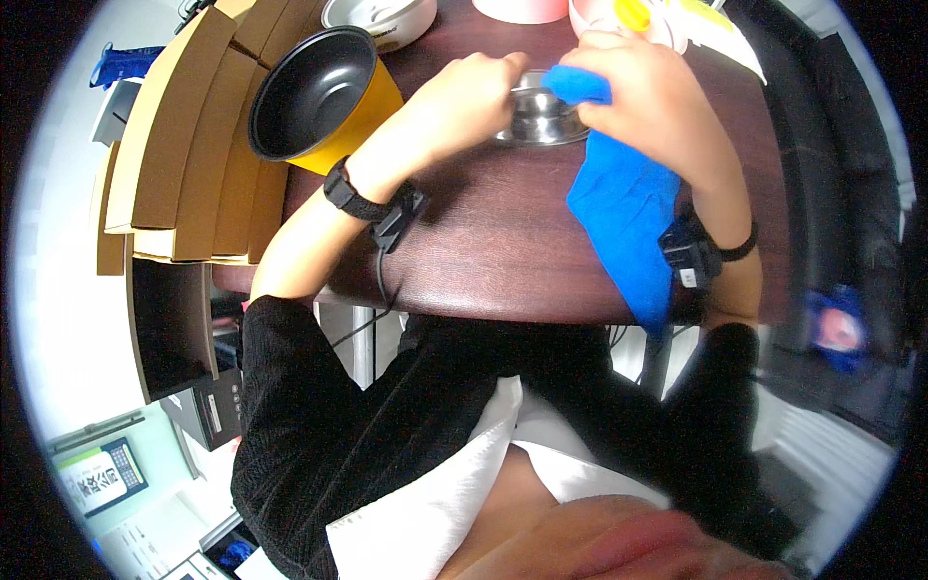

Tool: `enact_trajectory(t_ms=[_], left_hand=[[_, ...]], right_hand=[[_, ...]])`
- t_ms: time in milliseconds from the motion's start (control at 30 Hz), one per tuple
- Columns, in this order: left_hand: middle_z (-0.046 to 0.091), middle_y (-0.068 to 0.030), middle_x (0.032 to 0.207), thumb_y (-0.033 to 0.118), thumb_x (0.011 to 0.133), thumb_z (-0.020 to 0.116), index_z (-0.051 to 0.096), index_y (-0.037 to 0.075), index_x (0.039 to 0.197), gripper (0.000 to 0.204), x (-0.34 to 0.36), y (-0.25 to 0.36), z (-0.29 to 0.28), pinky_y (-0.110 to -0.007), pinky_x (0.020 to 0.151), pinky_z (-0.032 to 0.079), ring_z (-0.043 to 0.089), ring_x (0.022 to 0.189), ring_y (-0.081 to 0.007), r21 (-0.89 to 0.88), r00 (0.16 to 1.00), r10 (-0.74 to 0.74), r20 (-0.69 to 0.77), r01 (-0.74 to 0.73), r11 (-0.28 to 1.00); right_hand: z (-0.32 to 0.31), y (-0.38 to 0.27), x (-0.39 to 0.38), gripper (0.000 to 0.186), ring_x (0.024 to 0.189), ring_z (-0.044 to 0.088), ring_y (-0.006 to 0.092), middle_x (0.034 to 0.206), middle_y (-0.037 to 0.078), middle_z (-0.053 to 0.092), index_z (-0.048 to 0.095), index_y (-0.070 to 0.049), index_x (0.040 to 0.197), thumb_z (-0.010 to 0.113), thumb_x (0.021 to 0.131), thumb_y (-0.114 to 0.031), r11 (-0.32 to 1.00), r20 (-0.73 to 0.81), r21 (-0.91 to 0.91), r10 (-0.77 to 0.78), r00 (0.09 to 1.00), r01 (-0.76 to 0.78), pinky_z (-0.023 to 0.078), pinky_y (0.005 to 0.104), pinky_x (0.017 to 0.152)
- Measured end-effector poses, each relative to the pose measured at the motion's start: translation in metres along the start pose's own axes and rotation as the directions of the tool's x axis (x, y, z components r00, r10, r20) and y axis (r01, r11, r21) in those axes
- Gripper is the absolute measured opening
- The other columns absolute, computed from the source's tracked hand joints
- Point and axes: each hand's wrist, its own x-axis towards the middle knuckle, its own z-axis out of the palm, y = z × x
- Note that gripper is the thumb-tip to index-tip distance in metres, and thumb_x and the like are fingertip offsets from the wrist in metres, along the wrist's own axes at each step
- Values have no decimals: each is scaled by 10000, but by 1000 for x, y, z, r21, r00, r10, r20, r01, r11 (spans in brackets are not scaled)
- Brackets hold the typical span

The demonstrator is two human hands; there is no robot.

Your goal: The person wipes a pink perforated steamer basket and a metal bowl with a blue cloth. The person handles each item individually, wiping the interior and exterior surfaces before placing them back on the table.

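Note:
A small shiny metal bowl (pixel 549 124) sits on the dark table in front of me. My left hand (pixel 476 101) is closed at the bowl's left rim, its fingertips partly hidden. In my right hand (pixel 652 106) I grip a blue cloth (pixel 626 198). One folded end of it lies over the bowl's right edge; the rest hangs down across the table and over the near edge. Black straps with small dark devices are on both my wrists. To the left of my left hand, a yellow pot (pixel 338 111) with a black inside stands tilted in view.
Brown cardboard boxes (pixel 179 126) are stacked along the table's left side. At the back stand a white bowl (pixel 391 21), a pink container (pixel 522 8) and a pink-and-white item with a yellow part (pixel 633 14). A thin cable (pixel 383 280) runs from my left wrist over the table (pixel 483 251) edge.

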Motion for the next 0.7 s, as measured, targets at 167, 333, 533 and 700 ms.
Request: enact_trajectory(t_ms=[167, 333, 533, 700], left_hand=[[638, -234, 758, 200, 814, 615, 611, -9, 964, 258, 12, 13, -3, -446, 700, 519, 647, 742, -377, 32, 993, -112, 41, 111, 993], [649, -104, 821, 246, 841, 683, 602, 11, 1036, 316, 2, 0, -9, -301, 728, 491, 623, 763, -174, -391, 983, -186, 5, 173, 904], [637, -15, 1062, 144, 815, 750, 558, 48, 1205, 445, -17, -7, -16, -250, 860, 462, 589, 983, -110, -868, 917, -253, -308, -163, 469], [615, -47, 1091, 174, 835, 715, 572, 70, 1185, 393, -15, -24, -4, -323, 901, 458, 583, 992, -156, -854, 776, -436, -456, -245, 458]], right_hand=[[-1, 2, 3, 263, 838, 629, 308, 884, 101, 627, 669, -104, 919, 674, 669, -188, 989, 24, -73, 131, 991, -129, 505, 430, 740], [-17, 31, 4, 293, 825, 656, 246, 877, 81, 671, 690, -109, 978, 691, 702, -206, 991, 4, -5, 136, 991, -136, 521, 369, 751], [-65, -3, 20, 319, 918, 590, 173, 986, 111, 640, 632, 30, 1012, 649, 699, -30, 618, 92, 680, 463, 882, -395, 469, 308, 815], [-21, 24, 12, 290, 757, 629, 109, 824, 50, 675, 692, -22, 965, 743, 746, -204, 753, -48, 623, 307, 950, -212, 513, 283, 711]])
